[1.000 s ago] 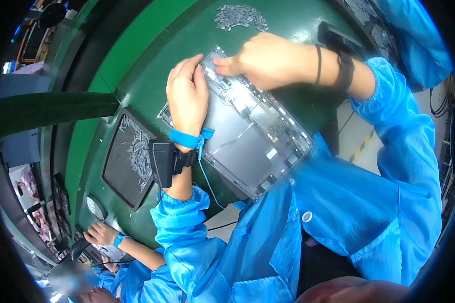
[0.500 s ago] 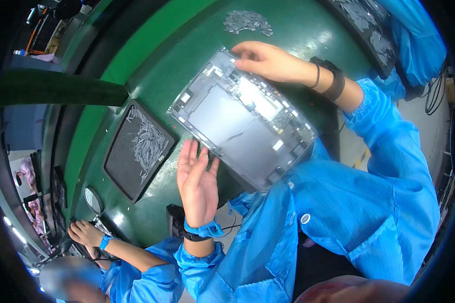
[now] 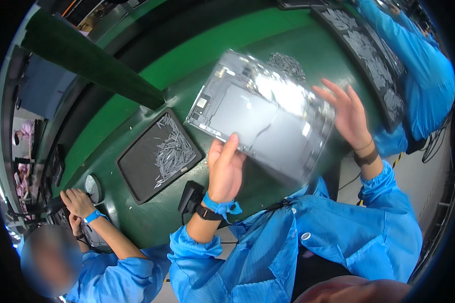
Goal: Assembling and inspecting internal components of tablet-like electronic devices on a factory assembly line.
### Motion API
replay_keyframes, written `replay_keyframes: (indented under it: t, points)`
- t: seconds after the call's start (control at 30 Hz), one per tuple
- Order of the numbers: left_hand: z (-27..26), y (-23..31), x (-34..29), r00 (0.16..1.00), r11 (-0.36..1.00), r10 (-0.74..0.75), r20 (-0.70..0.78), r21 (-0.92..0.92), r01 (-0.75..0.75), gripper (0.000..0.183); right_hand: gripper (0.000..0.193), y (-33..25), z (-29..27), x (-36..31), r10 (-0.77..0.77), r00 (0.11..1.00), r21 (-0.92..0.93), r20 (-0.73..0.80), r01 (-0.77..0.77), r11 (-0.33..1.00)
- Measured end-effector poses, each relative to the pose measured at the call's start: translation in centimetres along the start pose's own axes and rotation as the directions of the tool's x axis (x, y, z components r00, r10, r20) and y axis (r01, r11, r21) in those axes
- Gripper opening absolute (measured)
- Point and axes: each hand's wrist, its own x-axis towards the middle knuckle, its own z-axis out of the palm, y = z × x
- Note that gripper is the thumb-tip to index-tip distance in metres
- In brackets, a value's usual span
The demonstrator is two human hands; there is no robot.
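An opened-up tablet housing (image 3: 242, 113), with a large grey panel, a thin dark cable and shiny foil-like parts, is held tilted above the green bench. My left hand (image 3: 226, 169) grips its near long edge, thumb on top and fingers underneath. Beside the housing's right end is my right hand (image 3: 350, 113), open, fingers stretched and spread. Whether its palm brushes the edge I cannot tell. To the left lies a black tray (image 3: 136, 164) holding a heap of small grey strips (image 3: 174, 154).
Beyond the housing sits a pile of small grey pieces (image 3: 287, 65). A long dark tray (image 3: 374, 70) of flat grey parts lies far right, beside another person's blue sleeve (image 3: 429, 91). A green post (image 3: 96, 60) rises at left. Another person's hand (image 3: 78, 203) works lower left, near a round container (image 3: 92, 188).
My right hand has let go of the housing's far edge and swung right and nearer. My left hand has closed on the near edge. The view has shifted.
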Motion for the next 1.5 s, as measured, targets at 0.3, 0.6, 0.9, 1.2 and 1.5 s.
replay_keyframes:
  t: [0.3, 0.6, 0.9, 1.2, 1.5]
  points:
    - [2.5, -0.3, 7.1, 0.970, 0.972, 0.233, -0.076, -0.005, -0.234, 0.033, 0.032, 0.0, 3.4, 9.4, 0.021, 0.992, 0.093, -0.127, -0.009, 0.996]
    - [1.2, -4.0, 4.0, 0.910, 0.548, 0.378, 0.168, 0.751, -0.367, 0.021, 0.020, -3.1, 1.6, 29.4, 0.137, 0.990, -0.077, -0.036, -0.140, 0.987]
    - [3.2, -3.7, 3.8, 0.864, 0.197, 0.378, 0.332, 0.883, -0.425, 0.016, 0.037, -5.7, -2.9, 38.7, -0.256, 0.962, -0.847, -0.095, 0.057, 0.528]
    - [2.7, -4.5, 4.5, 0.886, 0.192, 0.387, 0.255, 0.918, -0.348, 0.016, 0.038, -17.1, -28.7, 38.3, -0.293, 0.911, -0.746, -0.290, -0.407, -0.528]
    - [0.9, -4.5, 3.3, 0.866, 0.288, 0.374, 0.333, 0.846, -0.449, 0.018, 0.052, -21.6, -41.4, 40.4, 0.093, 0.798, -0.772, -0.596, -0.601, 0.207]
